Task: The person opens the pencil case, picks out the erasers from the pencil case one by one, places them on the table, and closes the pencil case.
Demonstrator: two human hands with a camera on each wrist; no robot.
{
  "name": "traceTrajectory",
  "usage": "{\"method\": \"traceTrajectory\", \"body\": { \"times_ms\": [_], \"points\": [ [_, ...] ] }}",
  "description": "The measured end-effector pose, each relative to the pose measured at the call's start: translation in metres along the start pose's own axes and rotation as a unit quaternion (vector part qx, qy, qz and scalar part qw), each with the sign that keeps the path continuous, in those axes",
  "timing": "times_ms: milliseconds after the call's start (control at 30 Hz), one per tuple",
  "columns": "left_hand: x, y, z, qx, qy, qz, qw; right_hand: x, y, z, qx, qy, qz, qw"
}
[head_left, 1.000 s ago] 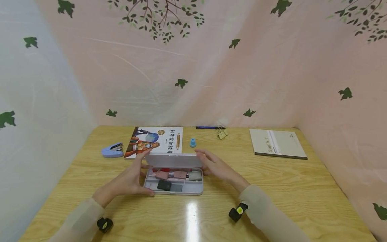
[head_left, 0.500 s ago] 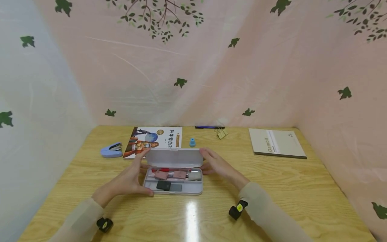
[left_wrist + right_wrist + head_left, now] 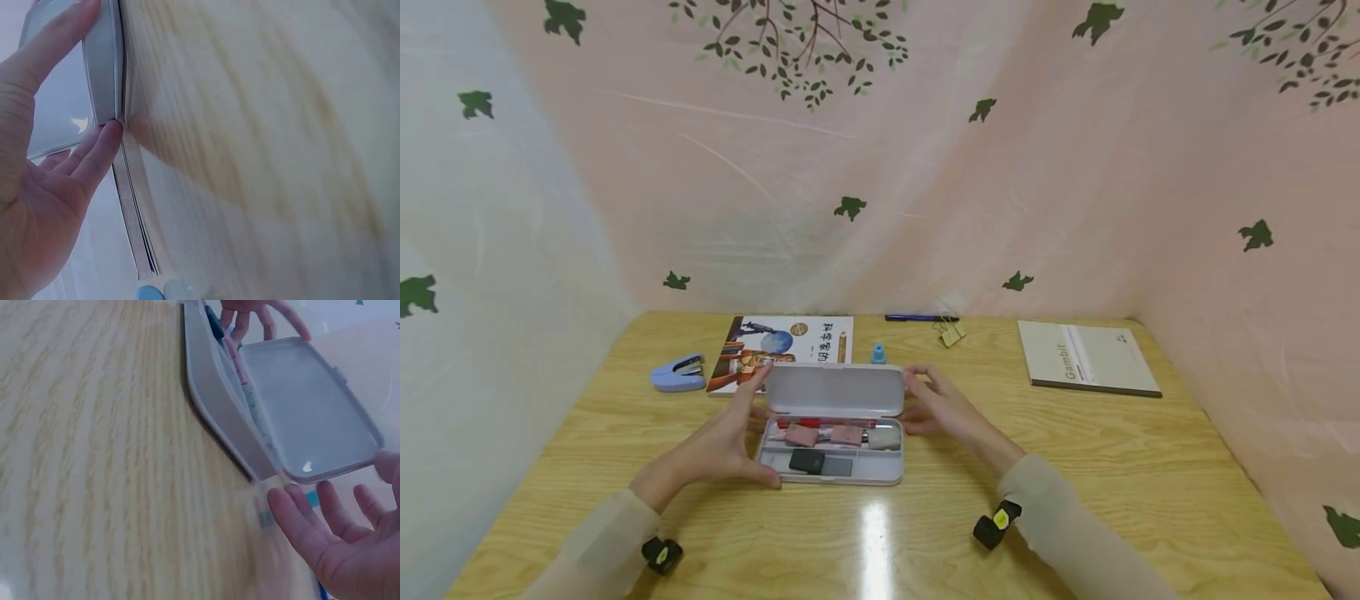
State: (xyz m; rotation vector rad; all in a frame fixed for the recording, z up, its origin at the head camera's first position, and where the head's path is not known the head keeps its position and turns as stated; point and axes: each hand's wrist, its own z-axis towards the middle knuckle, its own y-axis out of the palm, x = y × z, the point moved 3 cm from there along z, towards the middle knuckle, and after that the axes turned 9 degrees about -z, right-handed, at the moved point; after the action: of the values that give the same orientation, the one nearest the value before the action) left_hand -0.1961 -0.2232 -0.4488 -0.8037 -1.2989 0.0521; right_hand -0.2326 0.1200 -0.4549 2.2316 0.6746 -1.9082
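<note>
A white pencil case (image 3: 880, 465) lies on the table with its lid (image 3: 835, 390) standing up at the back. My left hand (image 3: 718, 446) grips its left end: the thumb presses the front corner, other fingers sit behind, and the index fingertip is at the lid's left edge. At the lid's right corner, my right hand (image 3: 951, 417) touches with its thumb; in the right wrist view the other fingers spread loosely beneath the lid (image 3: 306, 406). Inside lie a red pen (image 3: 809, 423), pink blocks (image 3: 801, 435), a whitish block (image 3: 883, 438) and a black-and-grey piece (image 3: 806, 460).
Behind the case lie a picture-covered book (image 3: 790, 333) and a small blue cone-shaped object (image 3: 878, 354). A light-blue stapler (image 3: 677, 375) is at the left. Farther back are a dark blue pen (image 3: 917, 317) and a binder clip (image 3: 952, 335). A beige notebook (image 3: 1090, 358) lies right.
The lid has swung up and back to stand more upright. My right hand has followed its corner slightly outward; the left hand has stayed at the case's left end.
</note>
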Motion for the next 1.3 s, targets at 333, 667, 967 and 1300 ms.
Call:
{"method": "traceTrajectory", "body": {
  "times_ms": [333, 667, 967, 1300],
  "points": [
    [-0.002, 0.0, 0.001, 0.001, 0.007, -0.003, 1.0, -0.026, 0.0, -0.025, 0.046, -0.185, -0.278, 0.942],
    [-0.001, 0.0, 0.002, 0.003, 0.011, 0.007, 0.9999, -0.027, 0.021, -0.029, -0.012, -0.211, -0.481, 0.851],
    [-0.002, 0.0, 0.002, 0.001, 0.006, 0.011, 0.9999, -0.017, 0.026, -0.027, -0.023, -0.209, -0.511, 0.833],
    [-0.002, -0.001, 0.004, -0.005, -0.01, 0.009, 0.9999, -0.015, 0.029, -0.027, -0.035, -0.202, -0.525, 0.826]
  ]
}}
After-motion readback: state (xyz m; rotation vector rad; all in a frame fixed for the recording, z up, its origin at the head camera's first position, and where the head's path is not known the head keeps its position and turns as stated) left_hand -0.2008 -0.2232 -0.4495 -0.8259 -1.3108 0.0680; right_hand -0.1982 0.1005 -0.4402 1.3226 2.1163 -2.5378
